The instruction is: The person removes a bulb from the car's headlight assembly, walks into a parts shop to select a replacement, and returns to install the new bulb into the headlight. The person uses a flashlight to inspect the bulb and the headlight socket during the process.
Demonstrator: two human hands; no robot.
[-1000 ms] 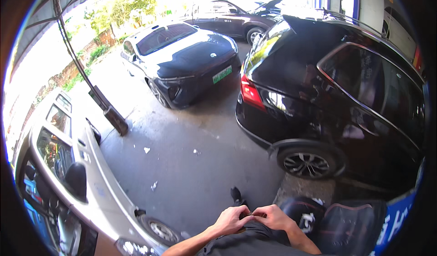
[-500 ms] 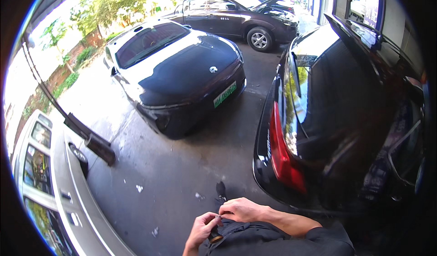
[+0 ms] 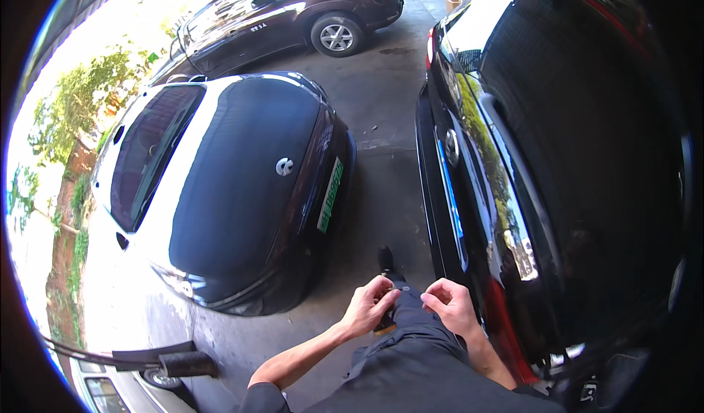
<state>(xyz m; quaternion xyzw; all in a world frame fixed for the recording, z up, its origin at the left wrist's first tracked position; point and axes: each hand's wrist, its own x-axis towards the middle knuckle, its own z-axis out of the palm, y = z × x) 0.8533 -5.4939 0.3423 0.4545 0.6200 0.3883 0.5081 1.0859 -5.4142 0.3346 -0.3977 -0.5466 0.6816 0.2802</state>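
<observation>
Both my hands hang in front of my dark trousers (image 3: 418,325), a small gap between them. My left hand (image 3: 367,308) has its fingers curled and its thumb pressed toward them in a pinch. Something small may be in it, too small to make out. My right hand (image 3: 453,307) is closed in much the same way, thumb and index fingertip close together; what it holds, if anything, is hidden. Close by on my right stands the rear of a black car (image 3: 601,156), its red tail light (image 3: 506,332) beside my right forearm. Neither hand visibly touches that car.
A dark car with a green plate (image 3: 330,193) stands front left, a dark pickup (image 3: 271,28) beyond it. A grey floor lane (image 3: 385,156) runs between the cars. A dark post base (image 3: 187,364) and a pale van (image 3: 103,391) are at lower left. My black shoe (image 3: 386,257) is ahead.
My hands have parted from each other, the right one moving to the right. The view has turned rightward and come nearer the space between the two cars.
</observation>
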